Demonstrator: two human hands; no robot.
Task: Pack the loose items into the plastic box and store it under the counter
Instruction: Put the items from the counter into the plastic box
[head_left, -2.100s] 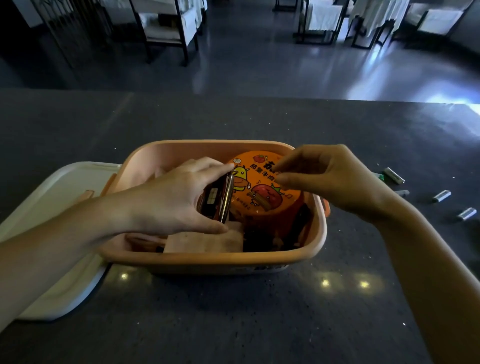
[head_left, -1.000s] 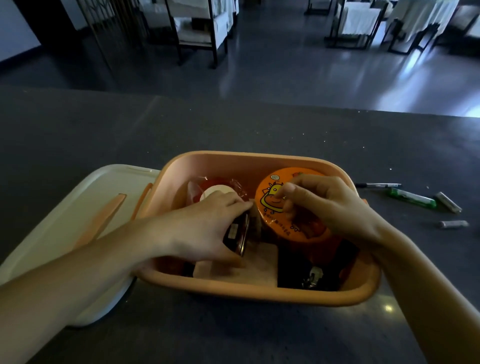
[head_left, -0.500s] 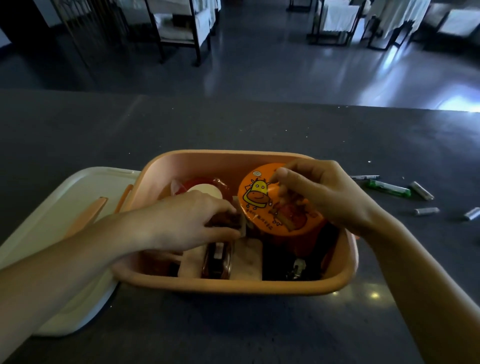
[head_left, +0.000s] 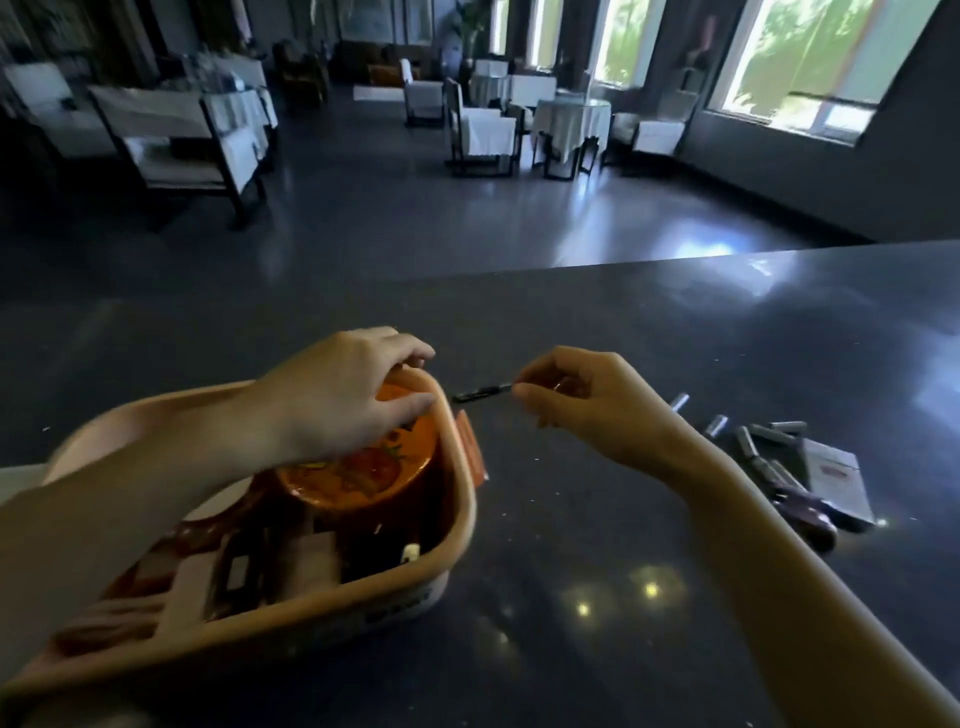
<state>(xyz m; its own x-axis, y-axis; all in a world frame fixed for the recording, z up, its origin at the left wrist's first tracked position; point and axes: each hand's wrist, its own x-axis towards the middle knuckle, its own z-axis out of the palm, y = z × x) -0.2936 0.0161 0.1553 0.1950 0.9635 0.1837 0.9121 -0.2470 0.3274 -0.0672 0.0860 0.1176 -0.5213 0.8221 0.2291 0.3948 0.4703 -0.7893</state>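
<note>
Head view: my left hand (head_left: 343, 400) is on the plastic box (head_left: 457, 519) and my right hand (head_left: 587, 405) is on a pen (head_left: 480, 392).
My left hand's fingers curl over the box's far right corner, with the thumb inside against the lid of the orange tub (head_left: 358, 473), so it clamps the rim. My right hand pinches one end of the slim dark pen just beyond that corner; I cannot tell whether the pen is lifted off the counter (head_left: 571, 571). The box sits on the counter at my left, already holding the tub and other blurred items. Loose batteries (head_left: 716, 425) and a flat packet (head_left: 836, 478) lie to my right.
</note>
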